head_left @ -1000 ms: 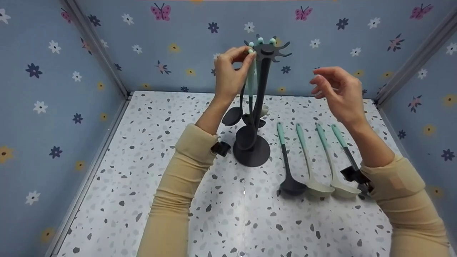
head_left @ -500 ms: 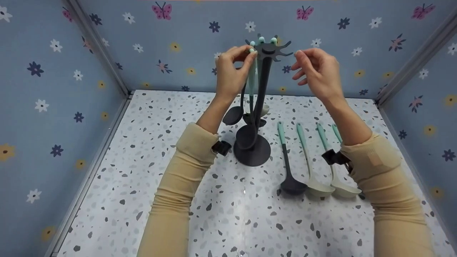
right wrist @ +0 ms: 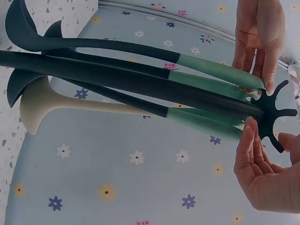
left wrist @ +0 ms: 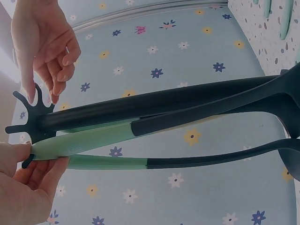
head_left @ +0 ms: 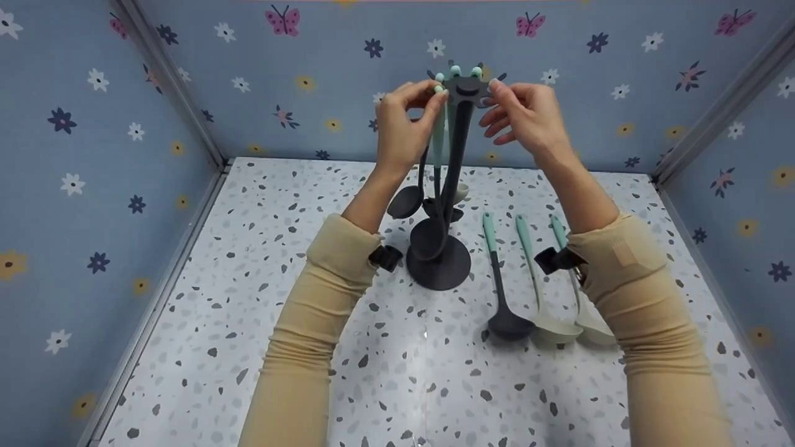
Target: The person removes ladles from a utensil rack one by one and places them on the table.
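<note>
Mint-handled black ladle [left wrist: 154, 123], bowl [head_left: 427, 241] down; apparently on the upright black rack [head_left: 458, 149]

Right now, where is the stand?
In the head view, the stand is slightly right of centre, its top between the left hand and right hand, with loose ladles to its right.

From the stand [head_left: 458, 143], I can reach along the tabletop [head_left: 397, 397] at 6 o'clock, between my sleeves [head_left: 652, 323]. At 12 the wall [head_left: 329, 81] stops me; around 4, the laid ladles [head_left: 536, 279] block. Up top, my right hand [head_left: 528, 118] fills 3, my left hand [head_left: 400, 133] and hanging ladles [head_left: 438, 146] 8 to 9.
</note>
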Motion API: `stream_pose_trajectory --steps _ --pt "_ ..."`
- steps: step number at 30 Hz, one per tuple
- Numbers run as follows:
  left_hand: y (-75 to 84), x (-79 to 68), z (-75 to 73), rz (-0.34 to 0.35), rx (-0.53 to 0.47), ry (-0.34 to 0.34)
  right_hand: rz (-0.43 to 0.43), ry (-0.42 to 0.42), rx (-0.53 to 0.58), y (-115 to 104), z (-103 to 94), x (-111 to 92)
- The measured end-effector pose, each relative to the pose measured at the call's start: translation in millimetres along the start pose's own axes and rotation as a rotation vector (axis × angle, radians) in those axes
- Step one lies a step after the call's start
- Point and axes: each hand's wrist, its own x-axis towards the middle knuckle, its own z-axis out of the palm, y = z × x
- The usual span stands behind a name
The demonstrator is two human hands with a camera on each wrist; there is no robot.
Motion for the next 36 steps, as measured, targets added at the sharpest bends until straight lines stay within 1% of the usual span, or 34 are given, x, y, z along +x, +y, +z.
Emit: stream_pose_trajectory --steps 7,13,17,20,24,28,30,36 --pt "2.3 1.5 0.5 -0.071 0.003 -0.012 0.047 0.000 0.060 -3 5.4 5" --pt "1.3 1.5 0.7 -0.011 0.008 0.002 0.070 0.010 0.134 -3 11.7 9" --pt "1.0 1.3 -0.1 -0.017 0.017 0.007 0.090 0.022 0.172 -2 16.3 11" --pt "0.7 0.8 -0.6 -0.025 0.020 0.009 0.119 0.032 0.230 0 20.0 12" --pt "-0.2 0.3 -0.5 -0.017 0.015 0.011 0.142 0.048 0.319 1 24.8 12" --pt "-0.9 -0.3 0.0 -0.019 0.015 0.012 0.136 0.063 0.382 3 28.4 11" --pt "-0.4 -0.1 0.0 -0.043 0.012 0.008 0.127 0.071 0.406 4 29.8 11" --pt "1.7 1.1 -1.3 -0.078 0.019 -0.005 0.093 0.099 0.478 6 34.2 10"
